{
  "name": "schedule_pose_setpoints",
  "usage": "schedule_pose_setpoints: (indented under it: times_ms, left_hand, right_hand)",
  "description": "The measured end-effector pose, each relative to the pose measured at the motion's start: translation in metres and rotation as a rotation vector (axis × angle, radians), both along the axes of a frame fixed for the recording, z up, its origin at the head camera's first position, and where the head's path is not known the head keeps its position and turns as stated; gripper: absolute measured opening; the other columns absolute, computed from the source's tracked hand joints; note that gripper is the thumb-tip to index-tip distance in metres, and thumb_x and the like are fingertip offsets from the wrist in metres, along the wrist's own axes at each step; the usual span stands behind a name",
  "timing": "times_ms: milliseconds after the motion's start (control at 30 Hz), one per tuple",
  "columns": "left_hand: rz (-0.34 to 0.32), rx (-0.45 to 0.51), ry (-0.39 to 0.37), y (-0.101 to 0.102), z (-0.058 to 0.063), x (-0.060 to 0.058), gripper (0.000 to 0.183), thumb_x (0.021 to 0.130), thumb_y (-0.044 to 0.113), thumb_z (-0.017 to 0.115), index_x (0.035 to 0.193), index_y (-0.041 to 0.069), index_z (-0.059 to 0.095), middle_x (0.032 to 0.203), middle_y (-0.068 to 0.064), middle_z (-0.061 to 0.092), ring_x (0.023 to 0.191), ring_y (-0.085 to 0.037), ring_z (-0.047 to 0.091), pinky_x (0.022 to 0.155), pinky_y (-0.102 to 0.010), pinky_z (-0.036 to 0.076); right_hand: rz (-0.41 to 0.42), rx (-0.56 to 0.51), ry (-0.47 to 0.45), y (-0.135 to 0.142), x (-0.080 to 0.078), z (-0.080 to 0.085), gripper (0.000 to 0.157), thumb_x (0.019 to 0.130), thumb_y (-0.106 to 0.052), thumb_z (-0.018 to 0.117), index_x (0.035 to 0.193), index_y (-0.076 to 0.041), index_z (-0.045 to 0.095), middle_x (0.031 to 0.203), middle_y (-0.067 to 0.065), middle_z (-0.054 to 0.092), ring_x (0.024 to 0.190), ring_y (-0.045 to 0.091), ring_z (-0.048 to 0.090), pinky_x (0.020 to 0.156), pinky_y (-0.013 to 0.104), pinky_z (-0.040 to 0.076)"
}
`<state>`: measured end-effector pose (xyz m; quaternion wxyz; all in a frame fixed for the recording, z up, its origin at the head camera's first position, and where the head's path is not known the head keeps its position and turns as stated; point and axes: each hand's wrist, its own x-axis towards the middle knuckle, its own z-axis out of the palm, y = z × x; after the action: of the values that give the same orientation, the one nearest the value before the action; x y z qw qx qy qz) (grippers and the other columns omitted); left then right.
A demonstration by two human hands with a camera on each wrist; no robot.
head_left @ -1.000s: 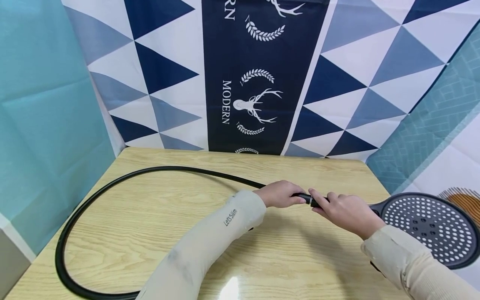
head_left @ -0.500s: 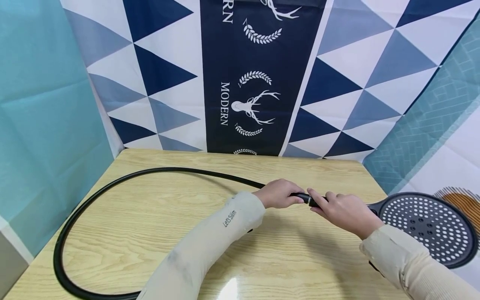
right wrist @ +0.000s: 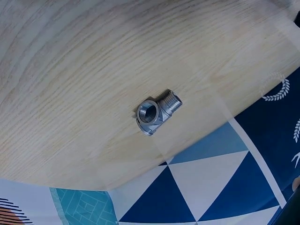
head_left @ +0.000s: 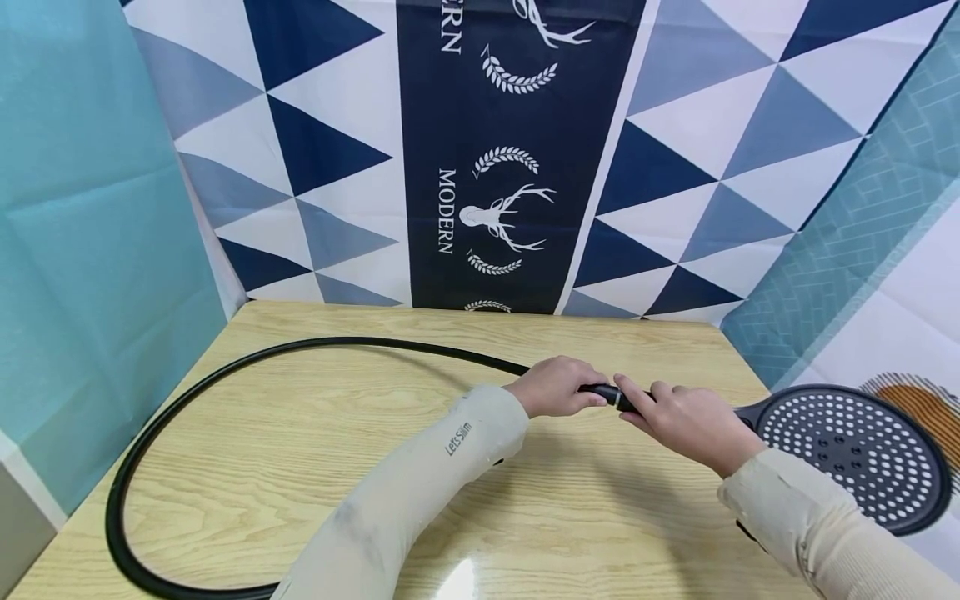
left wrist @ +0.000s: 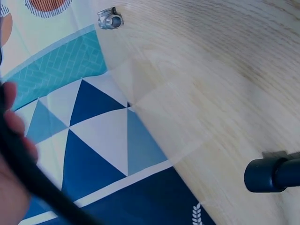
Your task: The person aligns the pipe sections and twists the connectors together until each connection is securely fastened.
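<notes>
Thumb and fingers of my left hand (head_left: 557, 387) grip a black hose (head_left: 352, 341) close to its end fitting. The hose loops round the left of the table. My right hand (head_left: 692, 421) holds the handle of a black shower head (head_left: 851, 450), whose wide perforated face lies beyond the wrist at the right. Between the hands, hose and handle meet end to end at a thin silver ring (head_left: 617, 398); how tightly they are joined cannot be told. In the left wrist view, fingers (left wrist: 15, 124) hold the black hose (left wrist: 28, 173).
A metal tee fitting (right wrist: 157, 112) with threads lies on the wood table (right wrist: 84, 103), also seen in the left wrist view. A black cylindrical end (left wrist: 265, 176) shows there at right. A patterned cloth (head_left: 315, 167) stands behind the table.
The whole head view has shifted very slightly. Both hands, the hose and the shower head keep nearly the same positions, with no clear change of grip.
</notes>
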<state>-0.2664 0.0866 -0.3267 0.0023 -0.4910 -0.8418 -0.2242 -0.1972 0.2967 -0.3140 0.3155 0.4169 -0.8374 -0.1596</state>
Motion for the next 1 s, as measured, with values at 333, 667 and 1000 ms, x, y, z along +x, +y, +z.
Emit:
schedule_pose_setpoints:
  times_ms: [333, 667, 1000]
  left_hand:
    - [-0.042, -0.011, -0.116, 0.001, -0.0018, -0.0025, 0.022, 0.097, 0.021, 0.058, 0.112, 0.01, 0.069, 0.083, 0.005, 0.06, 0.07, -0.006, 0.05, 0.068, -0.015, 0.037]
    - [-0.094, 0.032, 0.039, -0.0007, -0.0038, -0.0019, 0.015, 0.096, 0.021, 0.06, 0.098, 0.009, 0.069, 0.077, 0.003, 0.057, 0.066, -0.007, 0.048, 0.066, -0.015, 0.036]
    - [-0.031, -0.056, 0.006, 0.0006, -0.0054, -0.0038, 0.017, 0.095, 0.029, 0.061, 0.096, 0.014, 0.069, 0.072, 0.007, 0.053, 0.065, -0.005, 0.046, 0.064, -0.016, 0.034]
  right_hand:
    - [0.004, 0.003, -0.01, 0.0009, 0.0007, -0.0024, 0.07, 0.105, -0.044, 0.01, 0.112, -0.002, 0.065, 0.055, 0.004, 0.039, 0.036, 0.011, 0.027, 0.031, 0.025, 0.024]
    - [0.004, -0.029, -0.054, 0.0029, -0.0012, -0.0021, 0.07, 0.103, -0.048, 0.011, 0.113, -0.003, 0.064, 0.055, 0.002, 0.039, 0.037, 0.008, 0.026, 0.032, 0.025, 0.027]
    - [-0.019, -0.032, -0.072, 0.0054, -0.0014, -0.0089, 0.069, 0.103, -0.05, 0.011, 0.111, -0.002, 0.06, 0.056, 0.002, 0.042, 0.037, 0.009, 0.031, 0.032, 0.025, 0.027]
